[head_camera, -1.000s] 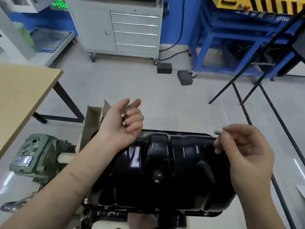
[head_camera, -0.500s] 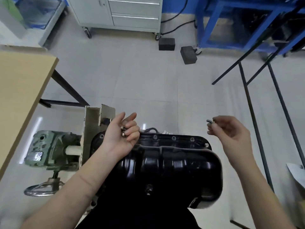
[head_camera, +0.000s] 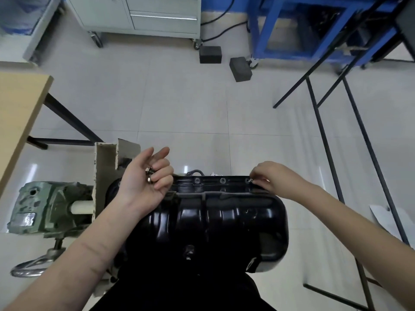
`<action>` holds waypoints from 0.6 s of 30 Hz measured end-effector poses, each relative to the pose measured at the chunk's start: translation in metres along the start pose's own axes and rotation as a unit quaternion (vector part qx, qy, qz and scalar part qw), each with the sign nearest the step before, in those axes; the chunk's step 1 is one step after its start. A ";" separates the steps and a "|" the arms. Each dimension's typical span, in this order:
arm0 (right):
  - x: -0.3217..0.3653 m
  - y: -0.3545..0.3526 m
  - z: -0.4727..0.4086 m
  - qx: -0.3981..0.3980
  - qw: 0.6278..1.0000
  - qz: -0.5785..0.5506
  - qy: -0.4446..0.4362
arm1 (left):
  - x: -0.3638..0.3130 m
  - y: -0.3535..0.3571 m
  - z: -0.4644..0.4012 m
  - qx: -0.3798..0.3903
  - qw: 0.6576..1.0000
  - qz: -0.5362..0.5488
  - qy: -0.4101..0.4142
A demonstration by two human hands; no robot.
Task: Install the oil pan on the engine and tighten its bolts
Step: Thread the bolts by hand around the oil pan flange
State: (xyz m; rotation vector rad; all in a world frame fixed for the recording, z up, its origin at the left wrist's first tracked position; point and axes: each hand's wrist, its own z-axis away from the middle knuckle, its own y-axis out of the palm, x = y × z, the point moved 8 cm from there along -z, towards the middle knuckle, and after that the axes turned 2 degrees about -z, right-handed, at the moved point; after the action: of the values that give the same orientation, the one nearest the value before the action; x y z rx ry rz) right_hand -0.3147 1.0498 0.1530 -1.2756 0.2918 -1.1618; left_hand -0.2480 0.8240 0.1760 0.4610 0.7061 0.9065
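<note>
A glossy black oil pan (head_camera: 215, 225) sits on the engine in the lower middle of the view, with its far flange (head_camera: 208, 181) showing several bolt holes. My left hand (head_camera: 146, 178) hovers palm-up over the pan's left end, its fingers curled round a few loose bolts (head_camera: 149, 175). At the right end of the far flange, my right hand (head_camera: 269, 176) pinches a single bolt (head_camera: 249, 180) with its fingertips at a hole.
A green gearbox (head_camera: 45, 207) with a handwheel (head_camera: 33, 265) and a beige bracket (head_camera: 105, 167) carries the engine at left. A wooden table (head_camera: 18, 104) is far left. Black metal frames (head_camera: 350, 131) stand at right. Grey tool cabinet (head_camera: 143, 16) and blue rack (head_camera: 314, 25) stand beyond.
My right hand has come down from above the pan's right end to the far flange with its bolt. The view has tilted further downward. My left hand stays put.
</note>
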 end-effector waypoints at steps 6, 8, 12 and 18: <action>0.005 0.005 -0.007 0.018 0.998 0.054 -0.030 | 0.000 0.001 0.001 0.007 1.000 -0.008 0.000; 0.008 0.005 -0.007 0.027 0.996 0.066 -0.043 | 0.000 0.001 0.001 0.009 1.000 -0.007 0.000; 0.012 0.004 -0.009 0.040 0.992 0.096 -0.071 | 0.001 0.002 0.001 0.013 1.000 -0.004 -0.004; 0.020 0.002 -0.007 0.027 0.980 0.133 -0.145 | 0.000 0.003 0.001 0.015 1.000 -0.005 -0.005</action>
State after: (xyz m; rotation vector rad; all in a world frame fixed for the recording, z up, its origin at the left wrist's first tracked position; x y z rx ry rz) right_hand -0.3096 1.0296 0.1570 -1.2945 0.2052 -0.7412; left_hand -0.2488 0.8258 0.1786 0.4876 0.7131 0.8851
